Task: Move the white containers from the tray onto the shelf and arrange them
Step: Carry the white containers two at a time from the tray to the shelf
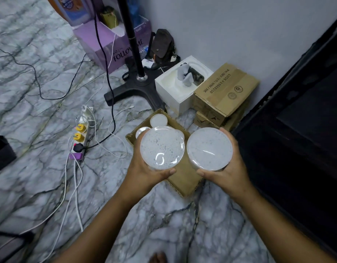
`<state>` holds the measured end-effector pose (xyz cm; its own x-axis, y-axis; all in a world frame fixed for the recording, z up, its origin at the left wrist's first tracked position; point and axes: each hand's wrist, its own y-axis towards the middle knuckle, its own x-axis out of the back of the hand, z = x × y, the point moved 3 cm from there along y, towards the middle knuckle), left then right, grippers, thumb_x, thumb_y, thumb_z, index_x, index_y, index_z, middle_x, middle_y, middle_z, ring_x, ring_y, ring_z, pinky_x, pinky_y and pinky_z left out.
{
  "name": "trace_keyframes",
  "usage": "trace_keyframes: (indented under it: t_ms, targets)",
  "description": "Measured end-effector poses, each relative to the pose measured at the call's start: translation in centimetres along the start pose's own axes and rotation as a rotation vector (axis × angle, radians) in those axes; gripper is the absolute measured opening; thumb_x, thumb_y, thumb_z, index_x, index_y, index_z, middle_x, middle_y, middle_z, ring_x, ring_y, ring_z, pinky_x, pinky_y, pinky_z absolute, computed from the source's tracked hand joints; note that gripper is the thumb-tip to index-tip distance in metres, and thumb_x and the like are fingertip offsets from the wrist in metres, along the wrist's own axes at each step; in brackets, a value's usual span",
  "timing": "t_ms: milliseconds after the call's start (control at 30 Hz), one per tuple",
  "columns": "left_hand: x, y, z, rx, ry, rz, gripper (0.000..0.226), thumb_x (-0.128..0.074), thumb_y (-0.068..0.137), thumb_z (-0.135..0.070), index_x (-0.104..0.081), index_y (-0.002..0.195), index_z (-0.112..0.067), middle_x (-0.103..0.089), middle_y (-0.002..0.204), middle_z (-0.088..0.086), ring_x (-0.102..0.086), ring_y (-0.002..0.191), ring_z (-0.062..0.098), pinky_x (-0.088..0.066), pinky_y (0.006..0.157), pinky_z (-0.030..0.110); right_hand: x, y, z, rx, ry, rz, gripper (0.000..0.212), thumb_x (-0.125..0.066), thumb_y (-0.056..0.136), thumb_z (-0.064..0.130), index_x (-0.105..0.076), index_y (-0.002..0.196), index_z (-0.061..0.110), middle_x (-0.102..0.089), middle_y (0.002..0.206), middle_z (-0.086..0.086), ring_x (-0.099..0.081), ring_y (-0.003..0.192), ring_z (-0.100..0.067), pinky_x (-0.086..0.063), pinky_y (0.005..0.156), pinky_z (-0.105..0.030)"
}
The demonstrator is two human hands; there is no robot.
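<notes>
While held above the cardboard tray (180, 179), each hand grips one round white container. Left hand (144, 168) clamps the left container (162, 148); right hand (227, 168) clamps the right container (209, 149), at its 3 o'clock.

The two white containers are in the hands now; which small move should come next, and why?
Probably carry both toward the dark shelf on the right. The left hand grips one white container, the right hand grips another, both lifted above the cardboard tray, where two more containers wait.
</notes>
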<state>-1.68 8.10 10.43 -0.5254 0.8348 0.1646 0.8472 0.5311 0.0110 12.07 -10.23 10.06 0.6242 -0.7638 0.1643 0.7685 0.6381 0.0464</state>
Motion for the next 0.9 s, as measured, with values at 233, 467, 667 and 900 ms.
trace_keyframes:
  t_ms: [233, 467, 667, 900]
  targets:
    - [1.4, -2.6, -15.3, 0.0, -0.041, -0.01, 0.097, -0.088, 0.06, -0.029, -0.032, 0.139, -0.034, -0.048, 0.136, -0.017, -0.046, 0.127, 0.005, -0.044, 0.092, 0.011, 3.2, -2.2, 15.8, 0.042, 0.006, -0.027, 0.094, -0.088, 0.052, 0.034, -0.037, 0.131, 0.045, -0.051, 0.131, 0.018, -0.049, 0.124, -0.008, -0.042, 0.096, -0.015]
    - [0.7, -5.7, -27.7, -0.001, -0.052, 0.008, 0.094, -0.086, 0.058, -0.033, -0.032, 0.135, -0.038, -0.049, 0.129, -0.027, -0.047, 0.123, -0.002, -0.044, 0.088, 0.008, 7.4, -6.0, 27.6, 0.046, 0.026, -0.054, 0.094, -0.088, 0.054, 0.029, -0.037, 0.132, 0.038, -0.051, 0.133, 0.012, -0.049, 0.125, -0.015, -0.043, 0.098, -0.022]
    - [0.4, -8.5, -35.7, 0.002, -0.04, 0.069, 0.097, -0.088, 0.053, -0.043, -0.033, 0.133, -0.046, -0.047, 0.135, -0.015, -0.046, 0.127, 0.006, -0.044, 0.099, 0.023, 9.6, -10.9, 34.0, -0.015, 0.014, -0.122, 0.101, -0.088, 0.052, 0.037, -0.03, 0.133, 0.052, -0.048, 0.131, 0.028, -0.046, 0.125, -0.003, -0.042, 0.095, -0.013]
    - [-0.3, -12.0, -42.1, -0.061, -0.021, 0.207, 0.095, -0.086, 0.056, -0.041, -0.032, 0.134, -0.043, -0.045, 0.135, -0.015, -0.044, 0.128, 0.004, -0.041, 0.096, 0.013, 10.7, -16.0, 40.0, -0.022, 0.011, -0.271, 0.103, -0.089, 0.052, 0.044, -0.03, 0.136, 0.045, -0.047, 0.13, 0.03, -0.047, 0.123, 0.0, -0.043, 0.093, -0.012]
